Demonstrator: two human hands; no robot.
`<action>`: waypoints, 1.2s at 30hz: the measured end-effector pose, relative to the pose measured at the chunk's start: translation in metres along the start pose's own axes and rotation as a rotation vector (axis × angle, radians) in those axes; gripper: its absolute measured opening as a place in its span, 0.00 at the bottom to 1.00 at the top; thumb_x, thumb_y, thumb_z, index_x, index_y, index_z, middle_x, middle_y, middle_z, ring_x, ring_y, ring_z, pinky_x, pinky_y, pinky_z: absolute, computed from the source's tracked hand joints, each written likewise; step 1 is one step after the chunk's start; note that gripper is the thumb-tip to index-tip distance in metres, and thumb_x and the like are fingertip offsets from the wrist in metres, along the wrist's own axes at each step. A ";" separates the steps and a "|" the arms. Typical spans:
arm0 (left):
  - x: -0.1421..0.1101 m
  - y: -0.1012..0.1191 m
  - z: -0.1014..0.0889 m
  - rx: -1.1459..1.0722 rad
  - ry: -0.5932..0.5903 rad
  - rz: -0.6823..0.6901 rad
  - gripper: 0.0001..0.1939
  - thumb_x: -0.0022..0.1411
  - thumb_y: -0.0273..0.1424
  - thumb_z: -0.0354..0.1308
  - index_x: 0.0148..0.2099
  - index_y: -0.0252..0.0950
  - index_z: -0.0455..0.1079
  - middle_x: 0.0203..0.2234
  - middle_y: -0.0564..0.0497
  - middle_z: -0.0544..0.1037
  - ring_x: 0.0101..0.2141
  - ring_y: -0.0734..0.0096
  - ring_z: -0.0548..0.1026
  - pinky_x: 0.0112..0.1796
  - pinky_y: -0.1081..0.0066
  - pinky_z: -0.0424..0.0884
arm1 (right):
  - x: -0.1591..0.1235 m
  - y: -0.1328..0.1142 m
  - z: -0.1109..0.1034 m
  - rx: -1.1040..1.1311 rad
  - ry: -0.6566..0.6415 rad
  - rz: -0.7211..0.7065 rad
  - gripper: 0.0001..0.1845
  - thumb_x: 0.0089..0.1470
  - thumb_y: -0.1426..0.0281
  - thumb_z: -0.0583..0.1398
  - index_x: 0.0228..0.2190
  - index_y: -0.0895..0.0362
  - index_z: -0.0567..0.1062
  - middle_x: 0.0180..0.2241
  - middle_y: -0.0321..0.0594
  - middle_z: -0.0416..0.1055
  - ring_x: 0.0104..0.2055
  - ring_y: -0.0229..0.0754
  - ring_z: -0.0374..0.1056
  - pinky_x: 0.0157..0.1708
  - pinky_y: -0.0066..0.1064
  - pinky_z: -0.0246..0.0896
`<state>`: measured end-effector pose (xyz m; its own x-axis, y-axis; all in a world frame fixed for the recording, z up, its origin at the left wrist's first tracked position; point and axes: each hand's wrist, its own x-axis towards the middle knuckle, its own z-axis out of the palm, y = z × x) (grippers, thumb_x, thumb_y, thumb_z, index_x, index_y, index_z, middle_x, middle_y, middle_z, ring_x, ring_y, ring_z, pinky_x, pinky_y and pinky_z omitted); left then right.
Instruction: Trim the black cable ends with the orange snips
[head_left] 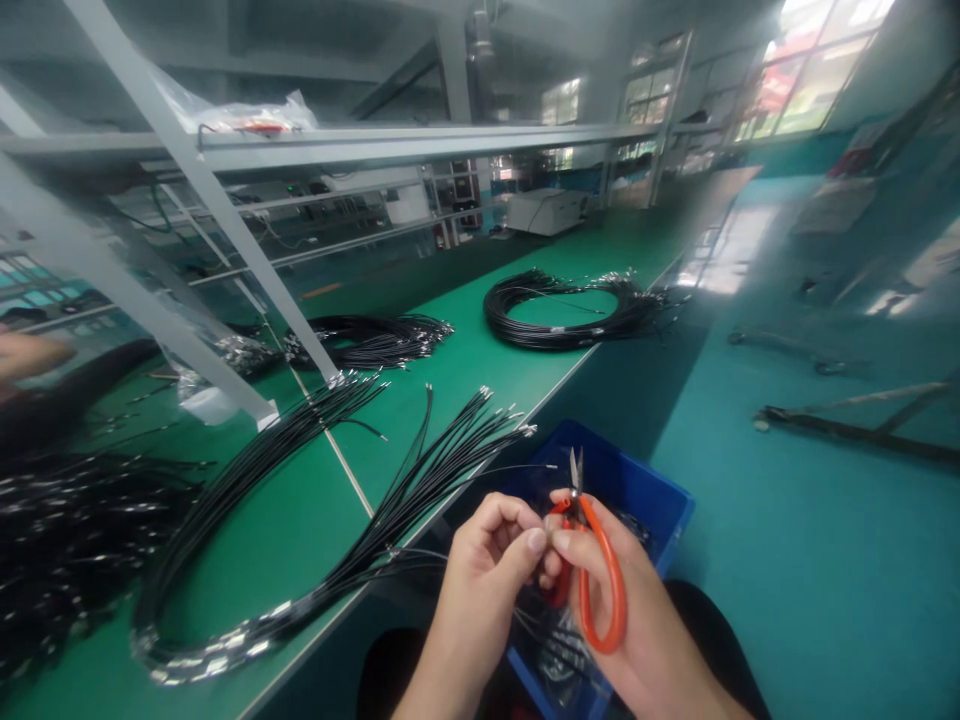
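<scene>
My left hand [495,560] is closed, thumb and forefinger pinching a thin cable whose end is mostly hidden at the fingertips. My right hand [622,590] holds scissors [611,585] with orange-red handles, their short metal blades apart and pointing up and away. Its thumb meets the left fingertips. From a bundle of black cables [300,600] on the green table, thin strands run towards my left hand. The bundle is bent into a U, with metal tips fanned out. One loose cable end sticks out just above my left hand.
Below my hands stands a blue bin [675,510] with cables and clear plastic inside. Two more coiled cable bundles, a near one [375,340] and a far one [555,335], lie on the table [457,375]. A shelf frame [247,225] rises at left, near another person's arm [34,355].
</scene>
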<state>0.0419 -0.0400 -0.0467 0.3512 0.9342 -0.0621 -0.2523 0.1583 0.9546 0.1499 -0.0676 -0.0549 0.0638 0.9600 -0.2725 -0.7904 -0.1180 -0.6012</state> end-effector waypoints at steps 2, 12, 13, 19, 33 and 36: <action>0.000 0.001 -0.003 0.053 0.011 0.014 0.06 0.57 0.29 0.58 0.29 0.34 0.65 0.21 0.54 0.70 0.21 0.76 0.66 0.25 0.76 0.61 | 0.000 0.000 0.000 0.011 0.001 -0.004 0.11 0.48 0.77 0.60 0.36 0.57 0.68 0.24 0.33 0.67 0.22 0.34 0.64 0.23 0.25 0.59; -0.009 0.006 -0.005 0.382 0.019 0.051 0.02 0.56 0.27 0.58 0.30 0.36 0.69 0.23 0.54 0.74 0.25 0.73 0.70 0.28 0.76 0.65 | 0.002 -0.003 0.001 -0.084 0.018 -0.070 0.10 0.48 0.75 0.60 0.35 0.55 0.68 0.22 0.30 0.65 0.19 0.32 0.57 0.21 0.24 0.54; -0.007 0.004 -0.006 0.363 0.027 0.045 0.04 0.57 0.28 0.58 0.29 0.35 0.68 0.22 0.54 0.72 0.23 0.75 0.68 0.26 0.77 0.63 | 0.002 -0.004 0.002 -0.108 0.028 -0.098 0.11 0.48 0.75 0.61 0.36 0.55 0.68 0.22 0.30 0.65 0.19 0.31 0.57 0.20 0.23 0.53; -0.004 -0.001 -0.010 0.293 0.026 -0.004 0.08 0.55 0.31 0.60 0.27 0.33 0.67 0.20 0.56 0.68 0.21 0.79 0.59 0.22 0.78 0.56 | 0.006 -0.004 0.005 -0.224 0.053 -0.235 0.18 0.45 0.72 0.66 0.38 0.53 0.67 0.28 0.32 0.70 0.28 0.34 0.64 0.28 0.23 0.59; -0.003 -0.008 -0.013 0.168 0.095 -0.033 0.11 0.53 0.34 0.61 0.26 0.32 0.65 0.19 0.54 0.69 0.18 0.80 0.57 0.20 0.79 0.52 | 0.004 0.003 -0.002 -0.322 0.132 -0.293 0.19 0.44 0.72 0.65 0.38 0.51 0.67 0.28 0.31 0.72 0.28 0.35 0.67 0.29 0.24 0.63; -0.002 -0.007 -0.013 0.180 0.076 -0.027 0.10 0.53 0.33 0.60 0.27 0.33 0.65 0.19 0.55 0.69 0.18 0.80 0.58 0.20 0.78 0.53 | 0.005 0.001 -0.003 -0.468 0.164 -0.377 0.18 0.44 0.69 0.65 0.39 0.51 0.67 0.34 0.34 0.74 0.37 0.39 0.69 0.37 0.27 0.65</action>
<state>0.0312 -0.0390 -0.0573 0.2847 0.9530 -0.1037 -0.0755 0.1301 0.9886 0.1515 -0.0642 -0.0593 0.4085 0.9103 -0.0671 -0.3468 0.0867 -0.9339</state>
